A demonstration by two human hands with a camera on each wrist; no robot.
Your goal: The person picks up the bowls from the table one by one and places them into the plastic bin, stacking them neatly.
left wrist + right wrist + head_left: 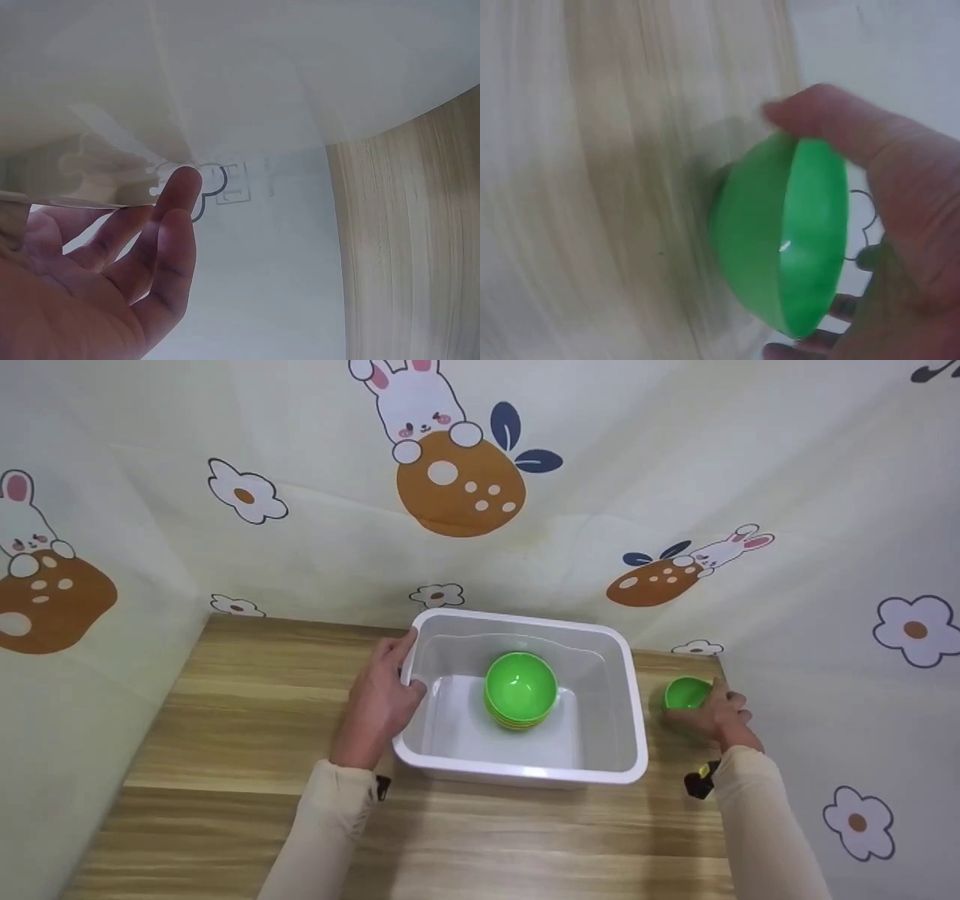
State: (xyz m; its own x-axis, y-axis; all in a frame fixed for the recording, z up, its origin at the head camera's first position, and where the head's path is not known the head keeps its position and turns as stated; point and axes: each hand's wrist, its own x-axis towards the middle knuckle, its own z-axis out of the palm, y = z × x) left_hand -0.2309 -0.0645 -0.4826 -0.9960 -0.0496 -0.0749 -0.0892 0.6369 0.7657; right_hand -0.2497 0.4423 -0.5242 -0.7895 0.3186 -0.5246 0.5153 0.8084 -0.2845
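Note:
A white plastic bin (pixel 520 775) stands on the wooden table, with a stack of bowls (pixel 520 688) inside; the top bowl is green and yellow edges show beneath it. My left hand (pixel 381 701) grips the bin's left rim, thumb over the inner side and fingers along the outside. In the left wrist view those fingers (pixel 176 247) lie against the outer wall. To the right of the bin, my right hand (pixel 716 714) holds a single green bowl (pixel 754 225) by its rim, thumb at one side and fingers at the opposite side. The bowl is close to the tabletop.
Wood-grain table (pixel 225 720) extends left of the bin and in front of it. A printed cloth (pixel 315 555) with rabbits and flowers hangs behind and along both sides, close to the bin's back edge and my right hand.

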